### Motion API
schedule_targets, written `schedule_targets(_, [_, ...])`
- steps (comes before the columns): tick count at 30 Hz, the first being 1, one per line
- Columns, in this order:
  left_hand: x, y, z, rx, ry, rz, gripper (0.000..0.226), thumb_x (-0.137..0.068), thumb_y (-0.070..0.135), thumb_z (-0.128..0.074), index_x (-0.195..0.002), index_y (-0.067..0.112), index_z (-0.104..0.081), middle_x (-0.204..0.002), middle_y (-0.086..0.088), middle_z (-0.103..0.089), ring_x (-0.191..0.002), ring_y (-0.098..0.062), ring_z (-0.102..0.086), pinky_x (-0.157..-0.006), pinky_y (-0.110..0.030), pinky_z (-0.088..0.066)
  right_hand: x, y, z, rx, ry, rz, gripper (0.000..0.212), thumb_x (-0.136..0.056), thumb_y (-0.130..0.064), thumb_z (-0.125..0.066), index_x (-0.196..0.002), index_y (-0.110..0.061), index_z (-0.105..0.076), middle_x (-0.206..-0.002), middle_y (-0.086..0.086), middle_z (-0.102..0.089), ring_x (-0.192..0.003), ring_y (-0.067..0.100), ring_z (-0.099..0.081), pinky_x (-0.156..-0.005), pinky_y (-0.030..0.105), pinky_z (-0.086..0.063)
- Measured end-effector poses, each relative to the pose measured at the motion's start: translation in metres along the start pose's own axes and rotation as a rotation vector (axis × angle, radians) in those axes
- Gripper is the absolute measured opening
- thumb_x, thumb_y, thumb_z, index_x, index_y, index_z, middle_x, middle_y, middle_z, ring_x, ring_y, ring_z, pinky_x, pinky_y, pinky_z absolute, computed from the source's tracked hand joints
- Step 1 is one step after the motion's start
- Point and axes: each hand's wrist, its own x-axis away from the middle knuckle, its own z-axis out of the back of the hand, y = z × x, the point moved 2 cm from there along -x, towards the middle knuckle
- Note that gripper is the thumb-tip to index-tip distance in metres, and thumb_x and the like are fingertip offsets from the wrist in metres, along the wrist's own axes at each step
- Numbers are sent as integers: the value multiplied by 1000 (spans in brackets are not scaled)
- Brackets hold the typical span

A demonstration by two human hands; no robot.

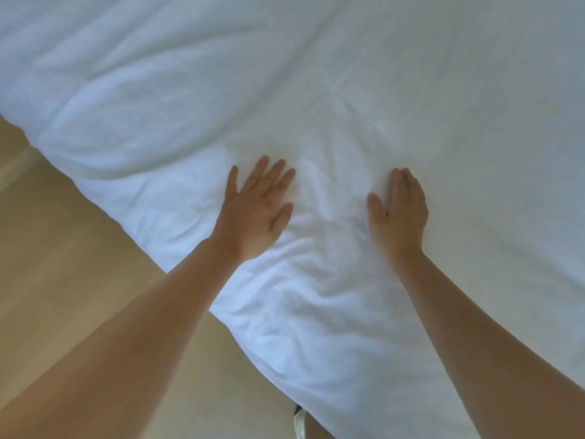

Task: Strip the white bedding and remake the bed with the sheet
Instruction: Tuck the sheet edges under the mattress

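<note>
Pressing flat, both hands' straight fingers (272, 175) rest on white bedding (316, 90).

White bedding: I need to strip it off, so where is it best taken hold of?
Probably the near edge, which drapes over the bed's side by the floor: come from the person's side and curl fingers under it. On top the white bedding lies spread flat, the left hand and right hand resting open on it; only low wrinkles offer a pinch.

A tan floor (79, 248) fills the lower left, a paler strip (15, 167) crosses its far-left part, and a small dark-and-white thing (299, 421), perhaps a shoe, shows at the bottom edge.
</note>
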Motion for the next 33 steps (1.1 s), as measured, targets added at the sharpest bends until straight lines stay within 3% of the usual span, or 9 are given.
schedule_targets(3, [-58,-38,-9,-139,-110,-104,62,-96,51,-22,-152,27,-6,-160,3,-1,-147,-17,4,-112,-47,11,-37,-29,-33,122,-45,-125,64,-97,-39,-37,-152,-17,-11,-160,4,-5,-147,23,-1,-116,45,0])
schedule_targets(7, [-127,-158,1,-188,-50,124,70,-89,62,-18,-151,31,-5,-160,1,2,-147,-18,3,-112,-47,12,-101,-96,-79,211,-63,-72,70,-94,-52,-25,-152,-24,0,-160,5,5,-146,24,8,-112,55,7])
schedule_targets(13, [-178,-335,29,-246,-11,404,78,-87,68,-20,-152,27,-6,-159,-11,-2,-146,-25,0,-113,-53,4,-183,-234,-156,273,-164,107,82,-85,-64,-16,-151,-22,10,-159,9,12,-146,26,13,-110,56,12])
schedule_targets(20, [-195,-508,59,-199,-18,659,87,-80,78,-2,-151,27,0,-159,-13,2,-146,-27,2,-111,-60,-2,-230,-413,-257,270,-356,443,76,-90,-60,-22,-152,-25,5,-159,0,14,-145,19,17,-108,46,24])
schedule_targets(24, [-222,-578,83,-128,-14,677,87,-83,75,-6,-152,21,-4,-158,-17,-1,-146,-30,0,-112,-60,-3,-254,-484,-269,-7,-461,747,65,-95,-43,-42,-149,-12,-25,-158,6,-17,-146,19,-13,-114,25,6])
schedule_targets(26, [-241,-612,102,-144,-36,657,90,-79,72,-6,-152,20,-3,-158,-18,2,-146,-30,3,-113,-58,-1,-288,-504,-260,-142,-131,641,61,-91,-38,-44,-141,-3,-40,-149,15,-36,-139,27,-31,-114,29,-9])
schedule_targets(28, [-255,-638,120,-156,-59,591,82,-86,66,-15,-152,20,-3,-158,-18,4,-146,-30,4,-113,-57,0,-330,-520,-261,-199,100,292,66,-90,-41,-41,-142,-1,-37,-150,18,-33,-141,30,-27,-115,38,-13])
schedule_targets(30, [-272,-651,136,-106,-20,440,74,-92,55,-32,-152,21,-5,-158,-15,4,-146,-31,5,-113,-55,2,-361,-546,-281,-122,38,-47,73,-93,-49,-35,-150,-6,-19,-158,14,-15,-146,27,-9,-118,41,-4])
schedule_targets(33, [-307,-675,157,-31,40,270,70,-92,48,-37,-152,22,-10,-160,-8,0,-146,-29,4,-114,-51,4,-380,-604,-337,79,-117,-108,80,-94,-57,-27,-151,-11,3,-160,10,7,-146,23,9,-115,42,10])
